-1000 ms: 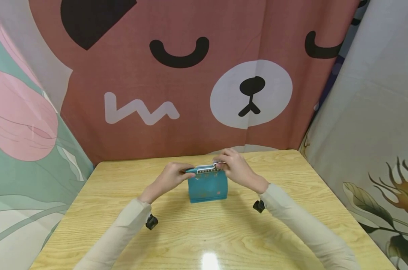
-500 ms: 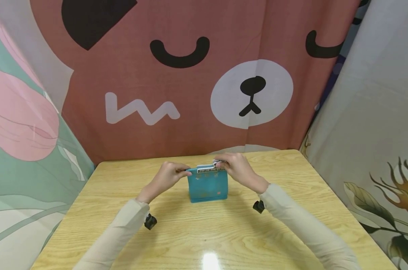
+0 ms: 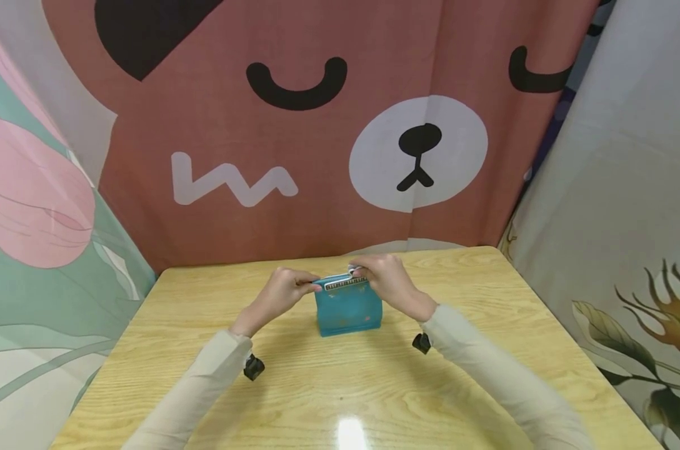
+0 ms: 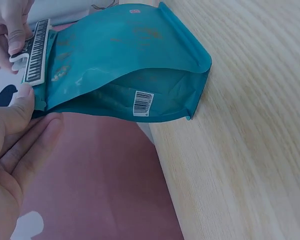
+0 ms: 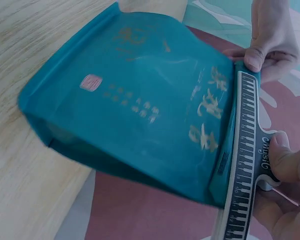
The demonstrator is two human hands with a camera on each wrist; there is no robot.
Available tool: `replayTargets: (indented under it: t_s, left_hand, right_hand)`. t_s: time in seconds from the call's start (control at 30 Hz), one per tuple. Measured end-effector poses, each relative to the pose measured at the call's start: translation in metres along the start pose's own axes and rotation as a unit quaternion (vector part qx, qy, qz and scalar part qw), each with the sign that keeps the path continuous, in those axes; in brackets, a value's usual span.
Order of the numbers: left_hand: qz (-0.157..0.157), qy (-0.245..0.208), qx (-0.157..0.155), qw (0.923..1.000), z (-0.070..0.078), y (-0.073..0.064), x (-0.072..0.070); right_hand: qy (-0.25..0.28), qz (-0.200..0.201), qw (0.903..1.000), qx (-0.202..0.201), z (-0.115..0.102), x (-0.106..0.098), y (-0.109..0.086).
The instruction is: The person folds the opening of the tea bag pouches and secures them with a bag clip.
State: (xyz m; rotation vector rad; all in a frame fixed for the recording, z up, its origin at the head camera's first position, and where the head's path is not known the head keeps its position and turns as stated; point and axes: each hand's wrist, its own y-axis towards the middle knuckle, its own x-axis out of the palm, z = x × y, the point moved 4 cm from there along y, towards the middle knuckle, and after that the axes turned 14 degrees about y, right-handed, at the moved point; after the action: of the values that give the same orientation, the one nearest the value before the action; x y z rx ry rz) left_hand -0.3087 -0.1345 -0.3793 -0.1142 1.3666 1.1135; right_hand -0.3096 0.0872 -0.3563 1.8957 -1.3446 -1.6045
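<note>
A teal bag with gold lettering stands upright on the wooden table, its top edge folded over. My left hand pinches the top left corner of the bag between thumb and fingers. Across the top edge lies a long bag clip with a piano-key pattern. My right hand pinches the raised handle of this clip, thumb on the near side. In the right wrist view, one clip end reaches past the bag's edge. The left wrist view shows the bag's gusseted side with a barcode.
The light wooden table runs back to a curtain printed with a sleeping bear face. Patterned cloths hang at left and right. A small black camera sits at each wrist.
My right hand and the clip have shifted a little left along the bag's top edge. The bag has turned slightly and its body sits a touch further right. My left hand keeps its corner.
</note>
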Motion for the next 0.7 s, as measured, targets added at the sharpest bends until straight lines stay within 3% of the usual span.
replayTargets:
  t_s: [0.17,0.47,0.7]
  left_hand:
    - [0.001,-0.003,0.0,1.0,0.0,0.0,0.001]
    - [0.001,-0.015,-0.008,0.9998,-0.003,0.001,0.004]
    - [-0.003,-0.021,-0.004,0.9998,-0.005,0.002,0.004]
  right_hand:
    - [0.008,0.009,0.9999,0.004,0.0,0.006,0.002]
    - [0.053,0.077,0.9938,0.059,0.004,0.009,-0.005]
    - [0.063,0.084,0.9927,0.059,0.002,0.013,-0.003]
